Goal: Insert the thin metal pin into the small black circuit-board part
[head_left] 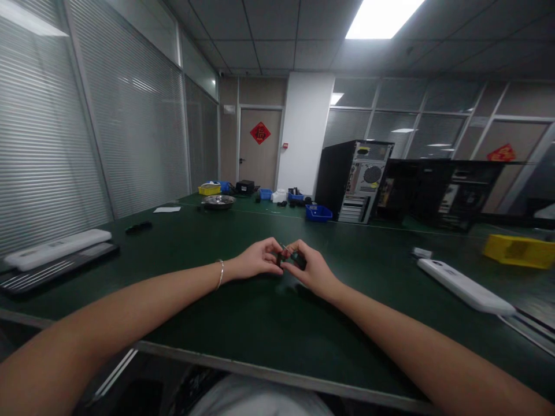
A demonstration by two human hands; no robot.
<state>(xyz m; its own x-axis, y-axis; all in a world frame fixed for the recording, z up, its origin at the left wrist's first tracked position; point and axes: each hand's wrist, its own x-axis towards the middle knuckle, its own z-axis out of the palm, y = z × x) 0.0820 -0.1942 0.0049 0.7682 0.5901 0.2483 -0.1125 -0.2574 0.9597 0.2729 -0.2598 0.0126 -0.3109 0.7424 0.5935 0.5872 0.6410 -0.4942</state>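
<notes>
While left hand [263, 258] faces right hand [313, 269] | grip: both pinching small dark piece [279, 260] | smooth green tabletop [255, 329]

OK so here's my tally: 2 hands [265, 257] [315, 270], and the small parts [279, 260] in them are too blurry to count, sorry. 1 bracelet [221, 273], 1 counter [260, 323], at least 2 computer cases [364, 179] [468, 190], at least 3 blue bins [318, 214] [266, 195] [296, 197], 2 yellow bins [518, 252] [209, 189]. Also 1 shiny round dish [219, 201], 1 white sheet [167, 210], 2 long white bars [60, 248] [466, 286], 2 doors [260, 162] [520, 138] and, lol, 2 red door decorations [260, 133] [502, 153], one on each.
</notes>
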